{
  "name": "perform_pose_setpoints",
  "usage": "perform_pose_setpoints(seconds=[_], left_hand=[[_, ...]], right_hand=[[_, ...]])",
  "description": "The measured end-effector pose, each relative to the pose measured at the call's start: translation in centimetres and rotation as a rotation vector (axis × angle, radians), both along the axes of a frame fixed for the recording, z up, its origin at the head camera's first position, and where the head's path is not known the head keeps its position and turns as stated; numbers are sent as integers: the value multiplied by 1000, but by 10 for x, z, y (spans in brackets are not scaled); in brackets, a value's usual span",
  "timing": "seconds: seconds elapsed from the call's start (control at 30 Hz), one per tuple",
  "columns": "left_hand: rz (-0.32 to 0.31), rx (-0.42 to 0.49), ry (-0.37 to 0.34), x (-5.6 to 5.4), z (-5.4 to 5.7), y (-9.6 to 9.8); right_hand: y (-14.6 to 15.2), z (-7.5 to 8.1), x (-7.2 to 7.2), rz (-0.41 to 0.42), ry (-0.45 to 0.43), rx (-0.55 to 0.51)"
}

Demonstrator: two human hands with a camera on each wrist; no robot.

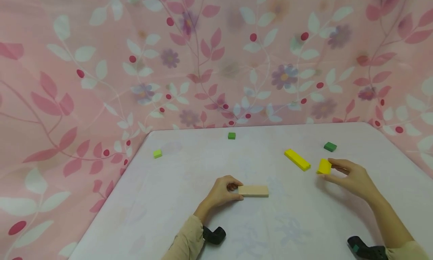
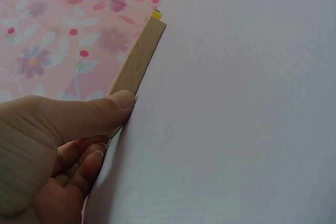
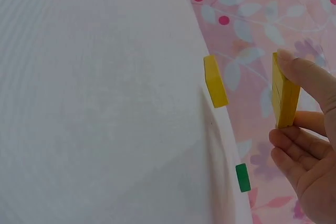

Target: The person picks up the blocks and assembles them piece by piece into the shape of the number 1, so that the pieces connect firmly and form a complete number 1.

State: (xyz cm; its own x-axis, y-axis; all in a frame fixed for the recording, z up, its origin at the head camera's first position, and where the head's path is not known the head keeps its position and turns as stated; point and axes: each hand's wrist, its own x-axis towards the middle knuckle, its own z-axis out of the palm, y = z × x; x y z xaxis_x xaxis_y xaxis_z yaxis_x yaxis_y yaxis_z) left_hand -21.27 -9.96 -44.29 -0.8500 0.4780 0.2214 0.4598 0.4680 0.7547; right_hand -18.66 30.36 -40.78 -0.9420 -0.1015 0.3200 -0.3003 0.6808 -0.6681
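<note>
My left hand (image 1: 223, 191) pinches one end of a plain wooden block (image 1: 254, 191) low over the table near the middle. In the left wrist view the thumb lies along the side of that wooden block (image 2: 139, 59). On the right, my right hand (image 1: 353, 176) holds a short yellow block (image 1: 324, 166) between thumb and fingers. The right wrist view shows this yellow block (image 3: 285, 94) raised off the table. A longer yellow block (image 1: 297, 159) lies to the left of the right hand, and a dark green block (image 1: 330, 147) sits just beyond it.
A green block (image 1: 231, 135) rests by the table's far edge, and a lime green one (image 1: 157, 153) lies at the far left. The white cloth-covered table (image 1: 203, 154) ends at a pink floral curtain (image 1: 216, 64). Each wrist wears a black device (image 1: 214, 235).
</note>
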Motion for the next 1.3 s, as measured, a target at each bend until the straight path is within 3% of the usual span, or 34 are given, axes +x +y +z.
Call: perform_pose_setpoints(seconds=[0.6, 1.3], left_hand=[[-2, 2, 0, 0, -1, 1], [14, -9, 2, 0, -1, 1]], right_hand=[[-58, 17, -26, 80, 33, 7], [-109, 11, -50, 200, 50, -38]])
